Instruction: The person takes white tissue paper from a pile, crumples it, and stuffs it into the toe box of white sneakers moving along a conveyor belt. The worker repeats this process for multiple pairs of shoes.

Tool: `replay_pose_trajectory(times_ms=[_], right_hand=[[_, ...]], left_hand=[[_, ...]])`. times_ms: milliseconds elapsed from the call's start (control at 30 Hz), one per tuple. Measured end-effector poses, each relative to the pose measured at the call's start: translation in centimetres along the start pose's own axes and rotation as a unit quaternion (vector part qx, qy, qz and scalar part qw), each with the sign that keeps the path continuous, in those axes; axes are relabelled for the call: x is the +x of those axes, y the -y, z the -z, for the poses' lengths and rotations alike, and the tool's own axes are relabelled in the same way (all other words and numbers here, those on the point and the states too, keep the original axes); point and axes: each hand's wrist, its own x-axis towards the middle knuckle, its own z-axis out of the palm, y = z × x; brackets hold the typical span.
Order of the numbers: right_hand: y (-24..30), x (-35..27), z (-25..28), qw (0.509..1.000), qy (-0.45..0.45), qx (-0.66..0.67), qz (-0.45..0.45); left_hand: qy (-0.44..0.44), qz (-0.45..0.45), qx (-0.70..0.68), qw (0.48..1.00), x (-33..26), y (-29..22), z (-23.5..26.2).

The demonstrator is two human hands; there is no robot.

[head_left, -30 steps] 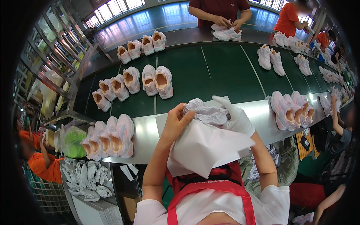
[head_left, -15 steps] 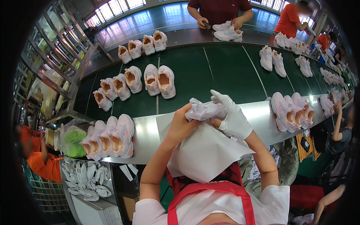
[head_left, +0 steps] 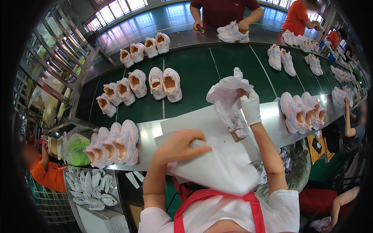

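Observation:
My left hand [head_left: 182,144] is bare, its thumb and fingers closed on a white paper sheet [head_left: 221,171] that is smeared by motion. More flat white paper [head_left: 194,120] lies on the metal ledge just beyond. In a white glove with bare fingertips, my right hand [head_left: 250,108] grips a loosely crumpled wad of white paper [head_left: 226,97], which rises over the green belt's near edge. A small brown piece [head_left: 237,136], whose kind I cannot make out, shows at the wad's lower end.
Pale pink-and-white sneakers stand in groups on the green belt [head_left: 194,58], with more on the ledge to the left [head_left: 116,143] and right [head_left: 303,112]. A metal rack [head_left: 58,66] borders the left. Crumpled paper [head_left: 91,186] fills a lower-left bin. Several people work around the line.
My hands have parted. The left has moved down and left from the crumpled paper onto a sheet; the right has shifted slightly right with the wad, which now hangs more spread out.

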Motion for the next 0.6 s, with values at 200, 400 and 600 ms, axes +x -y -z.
replay_pose_trajectory(times_ms=[200,400,600], right_hand=[[-1.8,-4.7,-4.9,0.984,0.154,0.034,-0.082],[-6.3,-8.4,-4.4,0.963,0.254,-0.065,-0.059],[4.4,-4.6,-0.2,0.980,0.182,0.007,-0.075]], left_hand=[[-0.336,-0.114,0.025,0.935,3.0,-1.8,-1.3],[-0.288,0.028,-0.110,0.951,4.2,1.7,-1.1],[-0.488,-0.041,0.086,0.868,3.2,1.7,0.7]])
